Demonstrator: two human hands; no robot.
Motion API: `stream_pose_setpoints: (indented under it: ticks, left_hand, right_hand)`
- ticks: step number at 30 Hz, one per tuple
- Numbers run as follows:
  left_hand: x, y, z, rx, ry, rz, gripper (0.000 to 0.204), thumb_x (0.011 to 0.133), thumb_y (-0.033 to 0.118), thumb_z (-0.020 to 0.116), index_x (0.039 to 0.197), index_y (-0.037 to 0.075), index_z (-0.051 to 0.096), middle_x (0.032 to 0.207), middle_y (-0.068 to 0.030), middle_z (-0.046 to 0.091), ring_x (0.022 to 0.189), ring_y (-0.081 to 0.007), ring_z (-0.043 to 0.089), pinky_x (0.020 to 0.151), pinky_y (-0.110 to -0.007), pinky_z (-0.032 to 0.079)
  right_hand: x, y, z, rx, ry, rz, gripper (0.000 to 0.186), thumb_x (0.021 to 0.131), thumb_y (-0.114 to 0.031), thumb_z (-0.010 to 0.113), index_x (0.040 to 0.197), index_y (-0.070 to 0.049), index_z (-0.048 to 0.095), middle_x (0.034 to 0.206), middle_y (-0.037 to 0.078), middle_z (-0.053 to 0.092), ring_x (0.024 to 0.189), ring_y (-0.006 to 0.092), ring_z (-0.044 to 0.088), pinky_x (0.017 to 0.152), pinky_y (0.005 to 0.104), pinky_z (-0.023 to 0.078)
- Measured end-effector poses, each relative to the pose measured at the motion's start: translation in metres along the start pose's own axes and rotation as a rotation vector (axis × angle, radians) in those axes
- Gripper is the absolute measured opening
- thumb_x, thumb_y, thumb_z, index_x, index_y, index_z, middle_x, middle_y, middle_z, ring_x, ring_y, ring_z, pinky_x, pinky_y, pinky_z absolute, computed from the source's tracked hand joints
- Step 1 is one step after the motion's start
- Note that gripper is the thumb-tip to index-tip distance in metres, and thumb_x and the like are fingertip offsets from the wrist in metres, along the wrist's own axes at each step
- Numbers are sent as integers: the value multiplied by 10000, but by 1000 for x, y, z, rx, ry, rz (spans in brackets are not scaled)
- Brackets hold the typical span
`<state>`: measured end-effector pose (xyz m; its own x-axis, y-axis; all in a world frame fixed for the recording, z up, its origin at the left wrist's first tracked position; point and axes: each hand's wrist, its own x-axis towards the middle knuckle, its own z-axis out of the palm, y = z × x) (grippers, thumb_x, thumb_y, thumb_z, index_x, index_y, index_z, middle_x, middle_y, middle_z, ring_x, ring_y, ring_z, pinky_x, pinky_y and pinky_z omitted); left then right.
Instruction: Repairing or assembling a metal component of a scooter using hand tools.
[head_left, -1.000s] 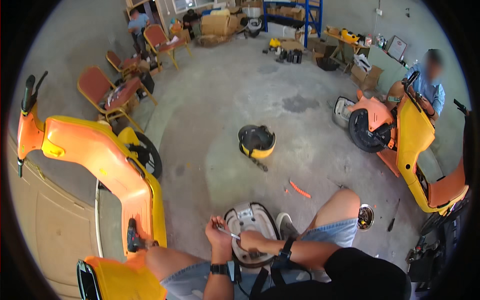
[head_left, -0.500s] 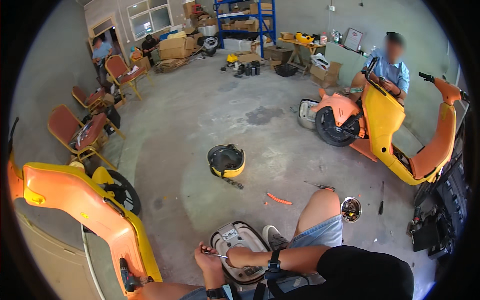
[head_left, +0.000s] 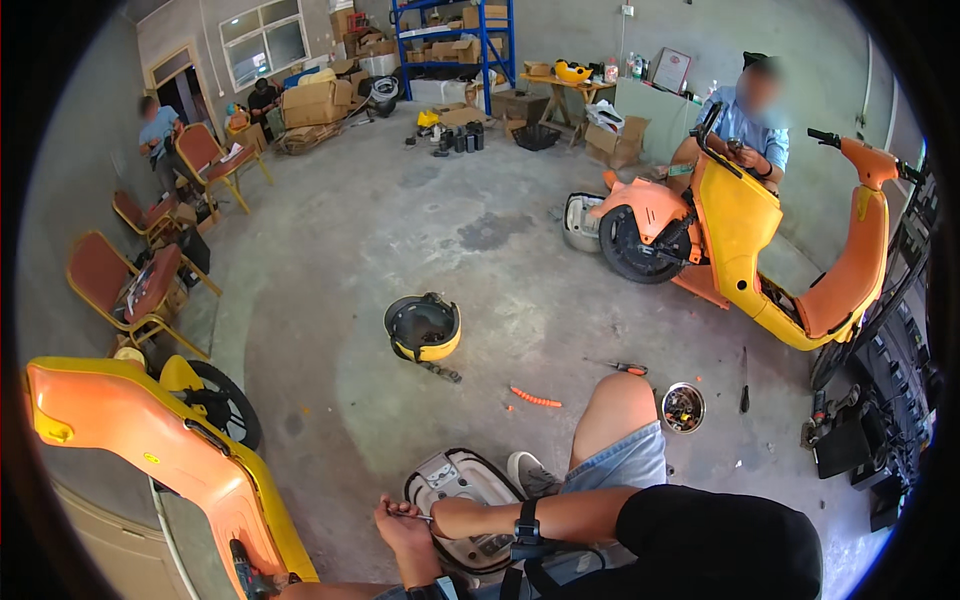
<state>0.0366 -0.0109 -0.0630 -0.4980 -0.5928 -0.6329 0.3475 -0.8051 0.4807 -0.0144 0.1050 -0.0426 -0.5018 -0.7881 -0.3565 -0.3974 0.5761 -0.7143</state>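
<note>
My left hand is closed around a thin tool with a metal shaft, probably a screwdriver, its tip reaching toward my right hand. My right hand rests over a pale oval shell with a black rim, which looks like the underside of a scooter seat. The fingers of that hand are turned away and hidden. The shell lies between my legs, partly covered by my right forearm. At lower left, a cordless drill lies on the footboard of an orange and yellow scooter.
Ahead stands an upturned yellow and black helmet. An orange ribbed strip, screwdrivers and a metal bowl of small parts lie on the floor. Another person sits behind a second scooter. Chairs line the left wall.
The whole view has shifted slightly, so things appear further left. My left hand still grips the tool, whose shaft shows shorter beside my right hand.
</note>
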Motion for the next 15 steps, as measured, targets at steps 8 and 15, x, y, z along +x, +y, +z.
stream_pose_setpoints:
  ticks: [8, 15]
  left_hand:
    - [-14, -5, 4, 54, 52, 2, 157, 863, 243, 502, 951, 115, 524, 621, 41, 370, 497, -92, 355, 436, -258, 286]
    - [-23, -6, -7, 136, 91, -24, 144, 863, 264, 474, 916, 136, 511, 628, 59, 352, 507, -101, 336, 442, -273, 265]
  right_hand:
    - [-13, -6, -9, -68, -53, 48, 286, 755, -209, 521, 780, 25, 685, 771, 266, 630, 785, 414, 638, 678, 468, 494]
    - [-34, -14, -9, -123, -120, 111, 297, 778, -212, 500, 872, 0, 687, 895, 243, 653, 864, 394, 634, 740, 458, 490]
